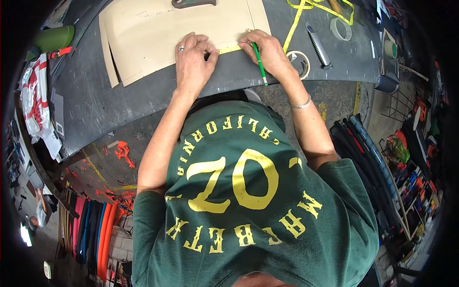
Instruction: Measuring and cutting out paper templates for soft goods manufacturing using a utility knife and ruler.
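A yellow measuring tape (230,49) stretches between my two hands along the near edge of a large tan paper sheet (143,40). My left hand (193,60), a ring on one finger, pinches the tape at the sheet's edge. My right hand (267,51) holds a green pencil (259,63) between its fingers, its rear end slanting down toward me. That hand also rests over the tape at the sheet's right corner; its fingertips are partly hidden. Beyond it, the tape runs up the table in loose loops.
On the dark table (95,107) lie a utility knife (318,45), a roll of masking tape (302,67) and another tape roll (340,29). A dark-handled tool (193,4) rests on the sheet. A green roll (56,39) is at left; rolled materials (363,158) stand at right.
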{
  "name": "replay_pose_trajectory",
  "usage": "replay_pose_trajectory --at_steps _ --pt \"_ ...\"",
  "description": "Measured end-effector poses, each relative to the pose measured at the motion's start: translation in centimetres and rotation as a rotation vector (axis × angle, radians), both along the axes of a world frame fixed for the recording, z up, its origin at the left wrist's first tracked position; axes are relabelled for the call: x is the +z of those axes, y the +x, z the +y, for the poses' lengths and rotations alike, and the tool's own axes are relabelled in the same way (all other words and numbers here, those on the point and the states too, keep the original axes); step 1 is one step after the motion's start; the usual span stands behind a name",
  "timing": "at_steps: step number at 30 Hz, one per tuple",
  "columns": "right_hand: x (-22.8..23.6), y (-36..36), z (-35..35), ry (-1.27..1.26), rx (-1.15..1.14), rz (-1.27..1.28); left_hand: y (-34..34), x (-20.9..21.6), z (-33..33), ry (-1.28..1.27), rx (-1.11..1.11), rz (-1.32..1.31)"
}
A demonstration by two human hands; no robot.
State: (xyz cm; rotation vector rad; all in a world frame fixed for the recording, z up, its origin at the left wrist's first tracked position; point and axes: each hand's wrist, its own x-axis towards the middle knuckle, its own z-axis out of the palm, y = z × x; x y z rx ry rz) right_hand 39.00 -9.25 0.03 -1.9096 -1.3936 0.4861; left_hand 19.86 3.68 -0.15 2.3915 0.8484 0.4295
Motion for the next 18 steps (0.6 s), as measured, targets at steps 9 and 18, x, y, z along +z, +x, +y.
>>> replay_pose_trajectory --at_steps 9,18 --pt "-0.06 -0.05 -0.16 -0.007 -0.006 -0.007 -0.03 0.09 0.13 -0.017 -0.001 -0.011" --pt "-0.27 -0.16 -0.07 0.004 -0.013 -0.029 -0.09 0.05 0.28 -0.037 0.001 -0.015"
